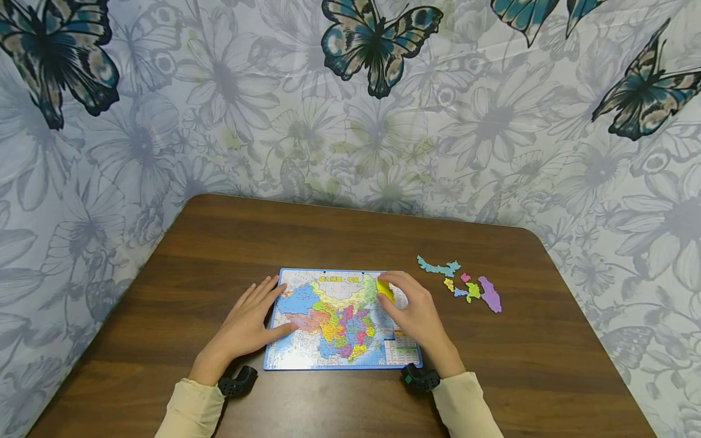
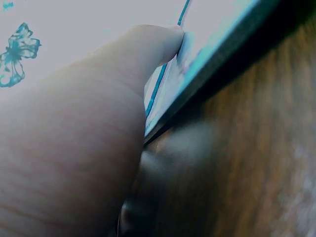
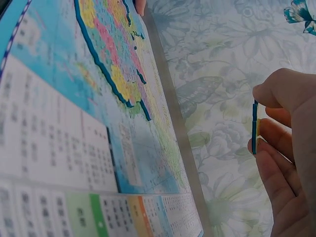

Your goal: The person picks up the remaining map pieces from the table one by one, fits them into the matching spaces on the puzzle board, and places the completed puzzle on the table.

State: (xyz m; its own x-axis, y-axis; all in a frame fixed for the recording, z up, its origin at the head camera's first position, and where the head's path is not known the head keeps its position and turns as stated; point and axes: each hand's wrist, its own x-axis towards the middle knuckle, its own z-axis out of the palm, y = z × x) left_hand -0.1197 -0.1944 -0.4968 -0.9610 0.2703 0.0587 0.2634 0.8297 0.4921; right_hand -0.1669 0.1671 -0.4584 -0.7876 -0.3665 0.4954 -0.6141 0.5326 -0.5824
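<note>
A puzzle board printed with a colourful map of China lies flat on the table. My left hand rests at its left edge, fingers extended; the thumb lies on the board's face in the left wrist view. Over the board's upper right part, my right hand pinches a yellow puzzle piece between thumb and fingers. The right wrist view shows that puzzle piece edge-on, thin and dark blue along its side, held clear of the board's surface.
Right of the board lie several loose puzzle pieces: a light blue one, a purple one, a green one and smaller ones. The brown wooden table reaches a patterned butterfly backdrop behind. Both wrists wear black bands.
</note>
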